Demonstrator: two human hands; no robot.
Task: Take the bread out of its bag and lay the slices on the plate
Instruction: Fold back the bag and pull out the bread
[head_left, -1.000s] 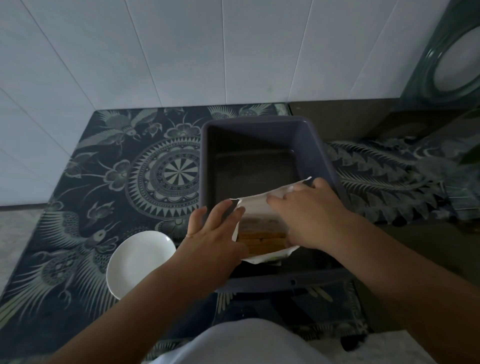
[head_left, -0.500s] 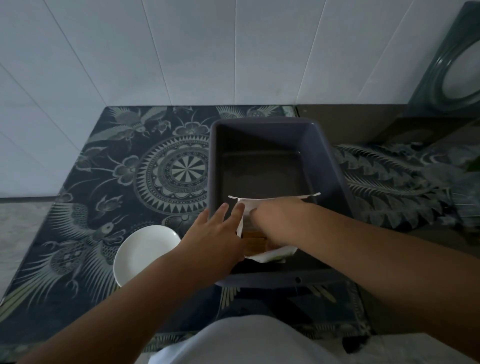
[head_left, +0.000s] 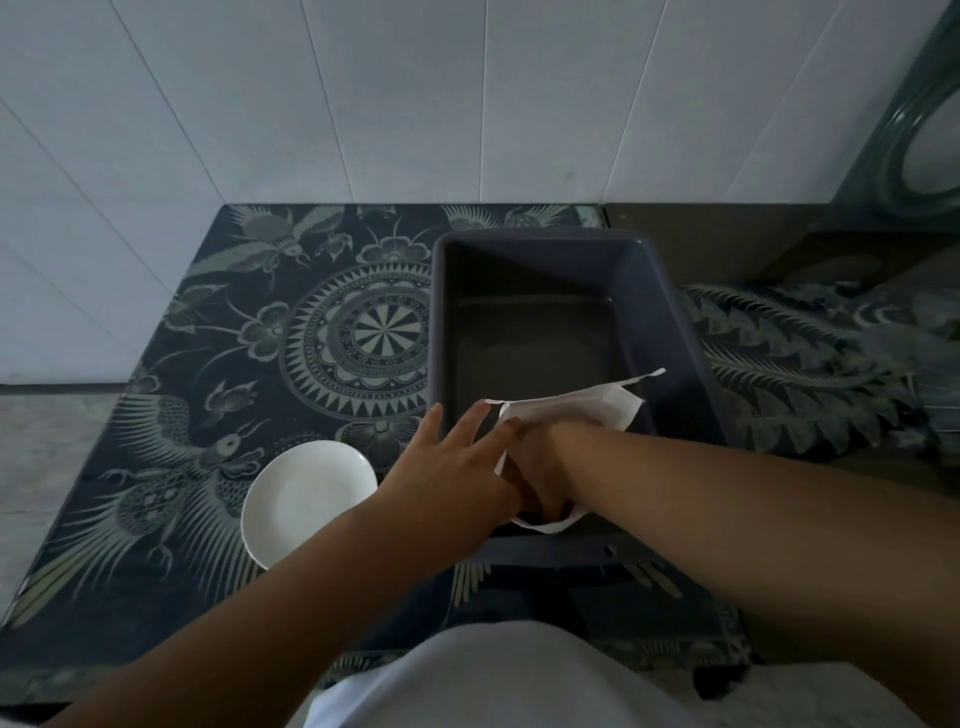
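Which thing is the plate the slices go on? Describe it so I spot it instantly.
Start at the dark patterned cloth covering the counter, then find the grey tub. The plate sits left of its near corner, beside the left hand: the only round, plain white thing there.

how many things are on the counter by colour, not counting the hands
white: 2, the plate and the bread bag
dark grey: 1, the tub that the bag sits in
total: 3
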